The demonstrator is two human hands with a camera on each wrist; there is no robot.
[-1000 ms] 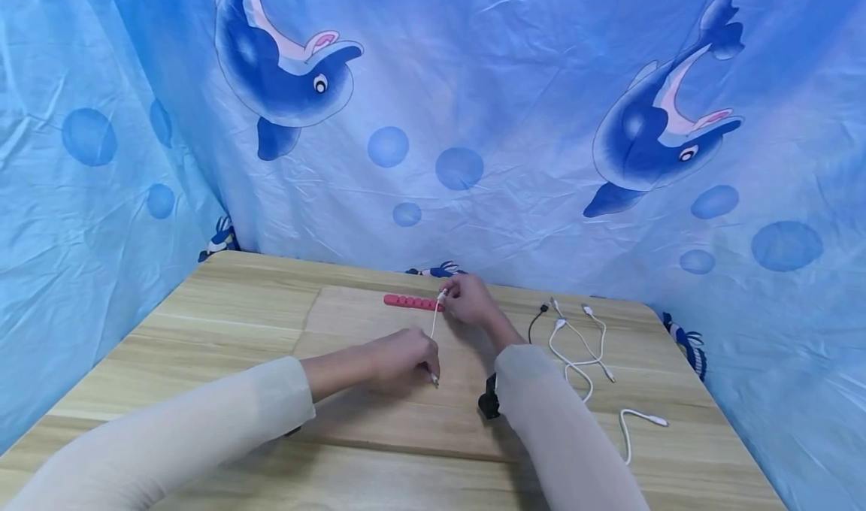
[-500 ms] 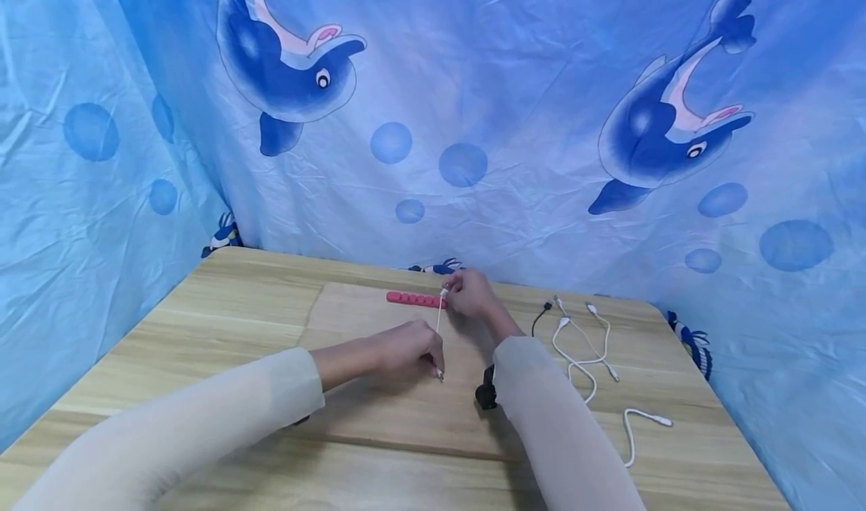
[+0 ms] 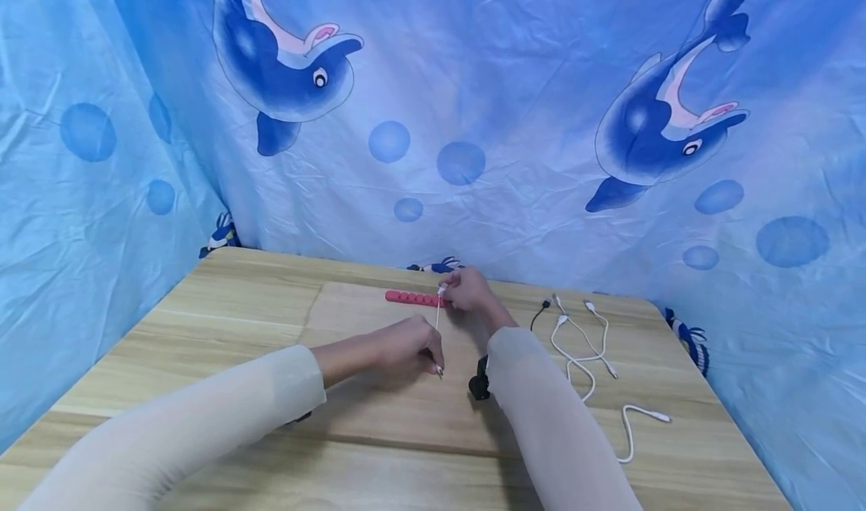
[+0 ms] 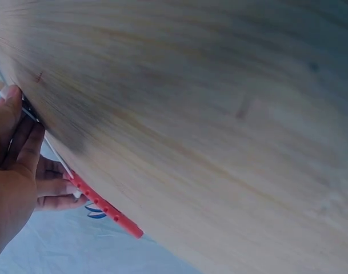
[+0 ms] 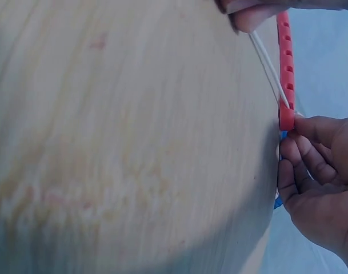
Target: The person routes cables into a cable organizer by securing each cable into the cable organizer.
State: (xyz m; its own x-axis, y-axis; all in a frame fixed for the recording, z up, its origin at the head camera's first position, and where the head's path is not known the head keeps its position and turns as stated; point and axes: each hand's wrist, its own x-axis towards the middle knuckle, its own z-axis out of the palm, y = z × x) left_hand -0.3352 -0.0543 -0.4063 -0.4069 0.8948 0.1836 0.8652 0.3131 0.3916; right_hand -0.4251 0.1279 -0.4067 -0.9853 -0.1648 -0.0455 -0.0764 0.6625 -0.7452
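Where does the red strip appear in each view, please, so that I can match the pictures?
Head: the red strip lies just below centre.
Left wrist: lower left, slanting down to the right.
Right wrist: upper right, nearly vertical in the picture.
Shared landmark: the white cable, reaching the strip near one end.

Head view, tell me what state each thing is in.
Wooden board: lying flat
Red cable organizer: lying, most slots unfilled
Held white cable: straight; seating in organizer's end slot unclear
Left grip: pinching its near end
Right grip: pinching its far end
Black cable: curved, partly hidden
Loose white cables: curved, some crossing
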